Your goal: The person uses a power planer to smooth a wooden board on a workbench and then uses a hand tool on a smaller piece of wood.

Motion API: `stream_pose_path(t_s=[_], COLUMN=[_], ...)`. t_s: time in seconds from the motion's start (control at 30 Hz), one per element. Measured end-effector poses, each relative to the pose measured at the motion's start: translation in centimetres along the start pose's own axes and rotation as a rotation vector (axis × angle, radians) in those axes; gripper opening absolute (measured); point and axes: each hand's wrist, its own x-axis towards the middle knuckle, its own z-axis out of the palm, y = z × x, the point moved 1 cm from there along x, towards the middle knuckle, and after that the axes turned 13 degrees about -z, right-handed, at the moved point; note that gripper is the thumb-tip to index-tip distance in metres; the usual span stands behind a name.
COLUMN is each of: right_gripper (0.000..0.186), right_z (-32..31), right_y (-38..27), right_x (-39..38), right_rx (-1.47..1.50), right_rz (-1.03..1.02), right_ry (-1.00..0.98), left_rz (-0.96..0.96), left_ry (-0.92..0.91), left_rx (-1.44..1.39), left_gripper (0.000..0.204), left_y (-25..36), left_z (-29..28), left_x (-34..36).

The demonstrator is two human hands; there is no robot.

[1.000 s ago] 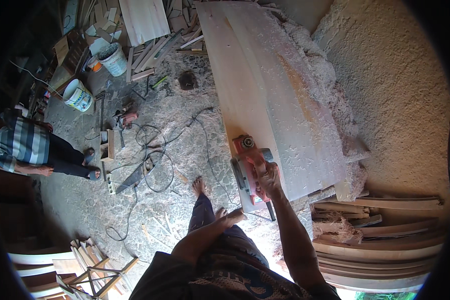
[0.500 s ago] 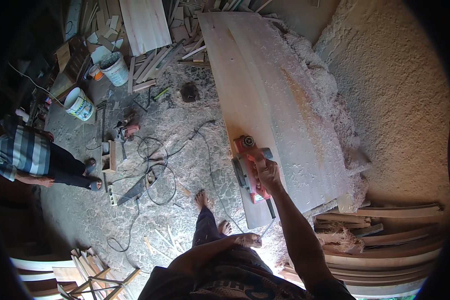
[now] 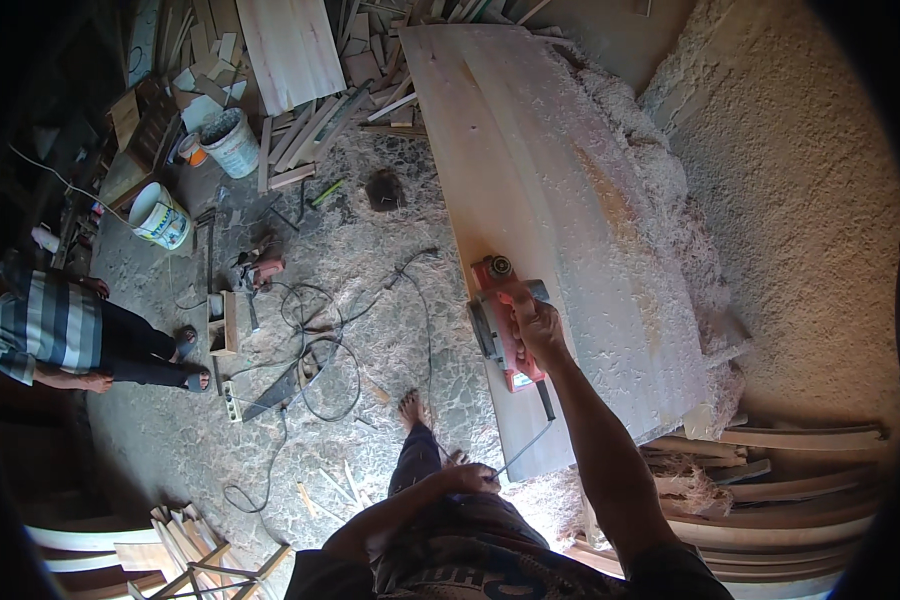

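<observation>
My right hand [image 3: 533, 322] grips the handle of a red electric planer [image 3: 500, 320] that rests on the left edge of a long pale wooden plank [image 3: 560, 210]. The plank runs from the far middle toward me and is strewn with shavings. My left hand [image 3: 470, 478] is lower down, near my thigh, closed on the planer's grey power cord [image 3: 525, 448], which hangs off the tool's rear end. My bare foot [image 3: 412, 408] stands on the shavings beside the plank.
Another person in a striped shirt [image 3: 45, 330] sits at the left. Black cables [image 3: 320, 340], a handsaw [image 3: 280, 390], a second red power tool [image 3: 260, 270] and two white buckets [image 3: 232, 140] lie on the floor. Stacked boards [image 3: 770, 480] sit at right, scrap wood at the back.
The planer and my right hand have held about the same spot on the plank. My left hand has drawn back toward my body and now holds the cord.
</observation>
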Motion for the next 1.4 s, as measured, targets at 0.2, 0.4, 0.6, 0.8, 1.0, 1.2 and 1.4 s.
stream_pose_path(t_s=[0.2,0.4,0.6,0.8,1.0,1.2,1.4], right_gripper=[0.06,0.059,0.06,0.063,0.068,0.064,0.055], right_z=[0.5,2.5,2.2,3.2,3.7,4.9,5.9], right_y=[-1.5,-3.4,-3.2,-3.7,-4.3,-5.7,-7.1], right_x=[3.5,7.9,12.1,16.2,20.3,24.6,29.3], right_rx=[0.036,0.046,-0.018,-0.027,-0.016,0.001,-0.011], right_rz=[0.076,0.066,0.001,-0.017,0.026,0.036,0.028], right_ry=[0.005,0.0,0.022,0.017,0.013,0.017,0.015], left_rz=[0.081,0.172,0.116,0.111,0.047,0.047,-0.01], left_ry=[0.248,0.562,0.8,1.097,1.221,1.314,1.317], left_rx=[-0.149,-0.127,-0.113,-0.166,-0.246,-0.255,-0.377], left_gripper=[0.038,0.027,0.03,0.026,0.018,0.016,0.017], left_y=[-1.1,-4.4,-2.2,-1.9,-1.0,-0.7,0.9], left_z=[-3.4,-7.5,-14.4,-19.7,-24.3,-27.7,-31.6], left_x=[-0.3,-1.6,-4.5,-5.6,-8.0,-9.6,-10.5])
